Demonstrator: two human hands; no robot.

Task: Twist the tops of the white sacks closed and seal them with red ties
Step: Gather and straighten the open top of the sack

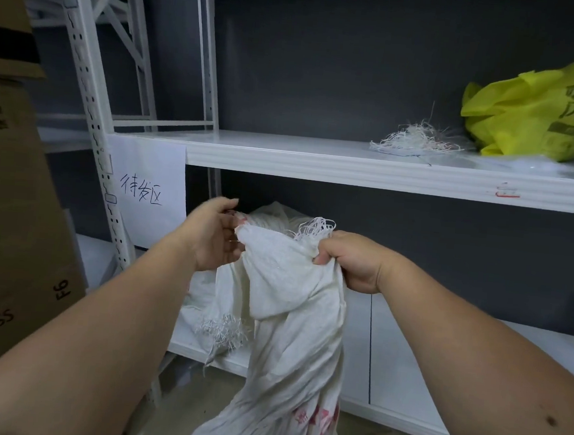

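Held up before the lower shelf point(404, 364): one white sack point(291, 320), crumpled, frayed at the mouth, red print low down and cut off by the frame edge. Left hand point(214, 234) pinching one top corner, right hand point(347, 260) clenched on the other. Second sack point(275, 216) behind, mostly hidden. Red tie: cannot tell.

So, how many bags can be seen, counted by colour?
White sacks: 2, the held sack and the sack on the lower shelf
Yellow bags: 1, the yellow bag on the upper shelf
Total: 3
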